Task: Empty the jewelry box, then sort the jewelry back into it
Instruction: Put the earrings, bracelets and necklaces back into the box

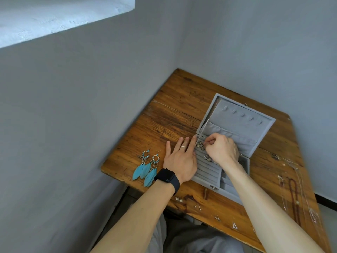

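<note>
A grey velvet jewelry box (207, 170) lies open on the wooden table (175, 114), its lid (242, 115) leaning back. My right hand (221, 149) is over the ring rolls and pinches a small round earring (200, 145) at the box's far left corner. Another sparkly pair (207, 157) sits in the rolls just below it. My left hand (179, 158), with a ring and a black watch, lies flat against the box's left wall, fingers straight. Two turquoise feather earrings (147, 167) lie on the table left of that hand.
Small stud earrings (197, 206) are scattered along the table's near edge. Thin chains and a dark beaded necklace (293, 196) lie at the right side. Grey walls close in behind and left of the table.
</note>
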Tool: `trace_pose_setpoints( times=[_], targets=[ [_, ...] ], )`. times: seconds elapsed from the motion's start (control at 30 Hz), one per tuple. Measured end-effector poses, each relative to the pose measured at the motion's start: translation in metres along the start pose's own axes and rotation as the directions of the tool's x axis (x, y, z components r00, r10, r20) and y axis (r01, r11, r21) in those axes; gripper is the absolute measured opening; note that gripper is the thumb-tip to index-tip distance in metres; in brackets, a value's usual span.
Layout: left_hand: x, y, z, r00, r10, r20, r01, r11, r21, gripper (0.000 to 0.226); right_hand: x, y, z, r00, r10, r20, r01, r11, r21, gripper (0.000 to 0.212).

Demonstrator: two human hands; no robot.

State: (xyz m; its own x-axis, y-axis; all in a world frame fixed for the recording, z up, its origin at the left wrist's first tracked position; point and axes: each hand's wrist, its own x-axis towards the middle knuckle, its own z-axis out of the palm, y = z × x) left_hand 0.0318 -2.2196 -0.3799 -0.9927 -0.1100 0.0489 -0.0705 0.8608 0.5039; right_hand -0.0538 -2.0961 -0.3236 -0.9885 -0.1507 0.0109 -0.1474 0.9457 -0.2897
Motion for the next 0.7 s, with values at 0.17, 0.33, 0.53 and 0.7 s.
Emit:
trace_pose_setpoints(
  times=[0.17, 0.33, 0.53, 0.7],
  targets=[
    [0.0, 0.0, -0.002, 1.0, -0.007, 0.021, 0.006, 1.0, 0.014, 0.064, -0.001, 0.0, 0.0, 1.0, -0.01, -0.005, 0.01, 1.0, -0.016, 0.015],
    [0.0, 0.0, -0.005, 0.999, -0.011, 0.042, 0.011, 1.0, 0.013, 0.059, -0.009, 0.004, -0.003, 0.996, -0.087, -0.025, 0.087, 0.996, 0.017, 0.02],
    [0.005, 0.0, -0.019, 0.98, -0.01, 0.198, 0.011, 1.0, -0.003, 0.058, -0.048, 0.023, -0.012, 0.981, -0.161, -0.109, 0.166, 0.985, 0.04, 0.022],
    [-0.002, -0.009, -0.044, 0.984, 0.056, 0.169, -0.056, 0.998, -0.006, 0.053, -0.093, 0.028, -0.018, 0.971, -0.188, -0.146, 0.203, 0.975, 0.095, 0.023]
  ],
)
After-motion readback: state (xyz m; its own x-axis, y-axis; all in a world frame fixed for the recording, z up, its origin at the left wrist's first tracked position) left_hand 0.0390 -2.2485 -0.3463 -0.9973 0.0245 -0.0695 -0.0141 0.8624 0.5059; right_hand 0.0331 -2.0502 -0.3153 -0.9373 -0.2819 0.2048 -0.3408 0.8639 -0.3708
